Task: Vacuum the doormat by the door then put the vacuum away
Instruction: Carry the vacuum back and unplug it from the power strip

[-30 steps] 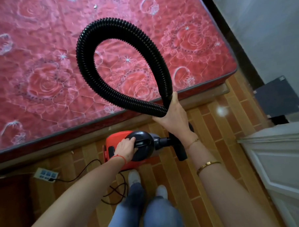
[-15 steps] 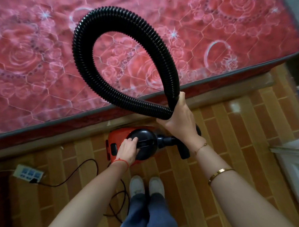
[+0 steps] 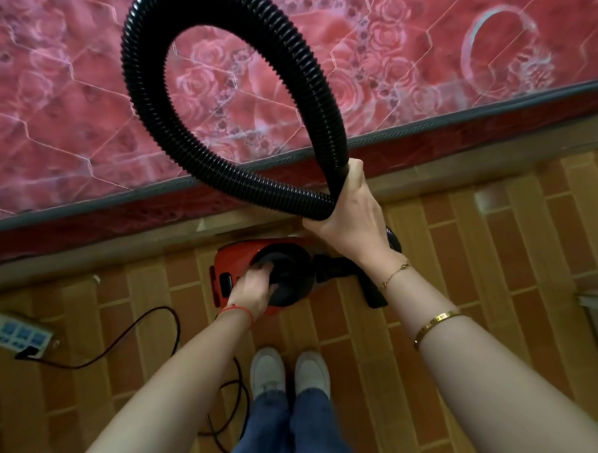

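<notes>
Your right hand (image 3: 352,220) is gripping the black hose (image 3: 237,102) where its two runs cross, holding the loop up over the red mattress (image 3: 454,48). Your left hand (image 3: 254,291) is curling over the black top of the red vacuum (image 3: 237,260), probably on its handle, down by the brick-pattern floor (image 3: 497,252) beside the bed. A cord (image 3: 131,339) is trailing to the power strip (image 3: 18,334).
</notes>
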A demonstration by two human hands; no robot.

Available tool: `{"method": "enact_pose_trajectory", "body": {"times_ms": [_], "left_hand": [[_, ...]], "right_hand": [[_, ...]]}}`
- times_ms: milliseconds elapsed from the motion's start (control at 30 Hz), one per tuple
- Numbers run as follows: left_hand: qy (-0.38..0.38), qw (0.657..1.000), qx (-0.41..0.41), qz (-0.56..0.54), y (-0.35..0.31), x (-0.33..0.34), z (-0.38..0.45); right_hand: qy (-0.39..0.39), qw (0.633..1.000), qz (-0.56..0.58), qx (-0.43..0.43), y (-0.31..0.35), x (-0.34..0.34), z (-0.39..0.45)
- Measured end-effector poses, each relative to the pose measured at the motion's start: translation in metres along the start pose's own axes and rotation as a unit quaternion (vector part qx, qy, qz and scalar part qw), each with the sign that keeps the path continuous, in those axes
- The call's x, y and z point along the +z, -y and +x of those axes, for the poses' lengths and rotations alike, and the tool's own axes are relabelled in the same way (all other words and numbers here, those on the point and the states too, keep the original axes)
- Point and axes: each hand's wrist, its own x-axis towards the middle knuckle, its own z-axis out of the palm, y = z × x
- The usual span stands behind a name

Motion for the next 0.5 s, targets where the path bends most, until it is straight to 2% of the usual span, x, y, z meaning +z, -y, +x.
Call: {"method": "enact_pose_trajectory", "body": {"times_ms": [300,500], "left_hand": [[0.001,1.000,-0.020,0.015,-0.010,0.008,0.010],[-0.012,0.999,-0.030,0.019,-0.013,0.008,0.004]], "right_hand": [[0.035,0.998,-0.039,-0.026,0.004,0.019,0.011],[0.026,0.995,-0.093,-0.008,0.009,0.021,0.016]]}}
